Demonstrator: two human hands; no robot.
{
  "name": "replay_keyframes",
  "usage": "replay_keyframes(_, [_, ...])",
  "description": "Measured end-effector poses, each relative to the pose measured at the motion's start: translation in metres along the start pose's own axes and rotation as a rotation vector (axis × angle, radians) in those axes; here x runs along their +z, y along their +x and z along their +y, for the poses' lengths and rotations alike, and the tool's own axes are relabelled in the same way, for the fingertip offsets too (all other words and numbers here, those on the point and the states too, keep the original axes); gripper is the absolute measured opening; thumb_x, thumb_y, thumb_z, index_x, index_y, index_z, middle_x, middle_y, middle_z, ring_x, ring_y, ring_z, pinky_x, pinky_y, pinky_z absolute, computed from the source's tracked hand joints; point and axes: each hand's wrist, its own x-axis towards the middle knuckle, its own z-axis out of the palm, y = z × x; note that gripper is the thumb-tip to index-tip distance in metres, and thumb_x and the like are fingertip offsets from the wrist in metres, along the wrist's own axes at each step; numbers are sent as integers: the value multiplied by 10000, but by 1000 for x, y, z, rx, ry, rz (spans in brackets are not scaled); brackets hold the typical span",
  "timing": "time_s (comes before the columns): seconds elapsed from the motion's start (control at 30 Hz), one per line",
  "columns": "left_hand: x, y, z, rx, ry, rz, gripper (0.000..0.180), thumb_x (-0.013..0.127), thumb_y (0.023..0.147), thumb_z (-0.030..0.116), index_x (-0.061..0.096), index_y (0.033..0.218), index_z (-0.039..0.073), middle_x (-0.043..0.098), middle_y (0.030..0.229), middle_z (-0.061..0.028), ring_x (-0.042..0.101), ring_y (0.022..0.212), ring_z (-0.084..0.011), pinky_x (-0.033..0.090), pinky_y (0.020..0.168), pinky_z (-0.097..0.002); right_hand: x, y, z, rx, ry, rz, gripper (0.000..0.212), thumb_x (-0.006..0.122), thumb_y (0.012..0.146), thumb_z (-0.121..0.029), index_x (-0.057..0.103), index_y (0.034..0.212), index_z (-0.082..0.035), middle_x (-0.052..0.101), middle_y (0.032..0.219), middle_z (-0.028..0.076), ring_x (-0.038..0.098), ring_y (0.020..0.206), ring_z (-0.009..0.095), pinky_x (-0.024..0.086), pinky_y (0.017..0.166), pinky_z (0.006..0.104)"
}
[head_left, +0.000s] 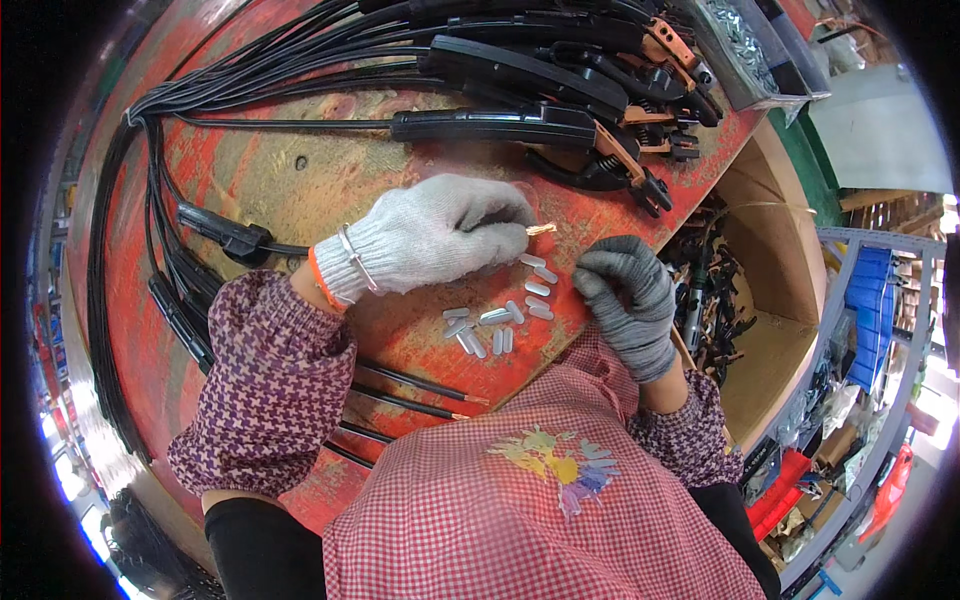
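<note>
My left hand (440,230), in a pale grey knit glove, is closed around a cable end. Bare copper strands (541,230) stick out past its fingertips, while the rest of that cable is hidden by the glove. To its right, my right hand (632,305) wears a darker grey glove, with thumb and fingertips pinched together. Whatever it pinches, if anything, cannot be made out. Between and below the hands, several small silver metal sleeves (497,318) lie loose on the worn red tabletop (440,385).
Black welding clamps (500,126) with copper-coloured jaws lie across the far side, their cables (270,95) bundled at left. More stripped cable ends (440,384) lie near my apron (450,500). A cardboard box (780,350) of dark parts stands at right; a bin (745,50) holds small metal pieces.
</note>
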Motion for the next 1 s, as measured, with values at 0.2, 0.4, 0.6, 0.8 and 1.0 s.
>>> replay_keyframes(0.2, [-7,-6,7,-51,2,-93,323,590,911,197,590,1172,7,602,910,-8,534,821,-76,466,737,-246,0,7,-8,-44,-207,-24,188,761,712,-118,689,877,-64,647,870,94,639,759,273,509,663,369])
replay_keyframes(0.4, [-6,-6,9,-80,64,-86,344,590,915,215,584,1188,7,605,920,-14,537,791,-69,472,694,-237,5,13,-18,-111,-390,-127,182,746,714,-168,687,858,-75,616,891,76,605,779,274,464,695,407])
replay_keyframes(0.6, [-4,-8,7,-98,44,-71,366,588,914,224,575,1205,2,617,961,-20,549,839,-85,480,745,-254,8,13,-17,-159,-377,-184,133,720,710,-153,668,810,-83,594,896,63,581,813,272,444,723,408])
replay_keyframes(0.8, [-4,-7,5,-76,55,-54,379,588,911,229,572,1211,-1,624,984,-25,557,850,-98,481,769,-262,14,13,-18,-87,-283,-109,163,725,709,-166,667,830,-74,596,914,76,579,836,276,442,737,407])
replay_keyframes(1.0, [-4,-8,9,-84,94,-40,375,584,906,215,575,1210,-4,635,977,-34,562,851,-94,483,768,-262,28,15,-21,-99,-413,-84,186,723,711,-197,668,842,-77,597,943,77,576,863,279,425,746,427])
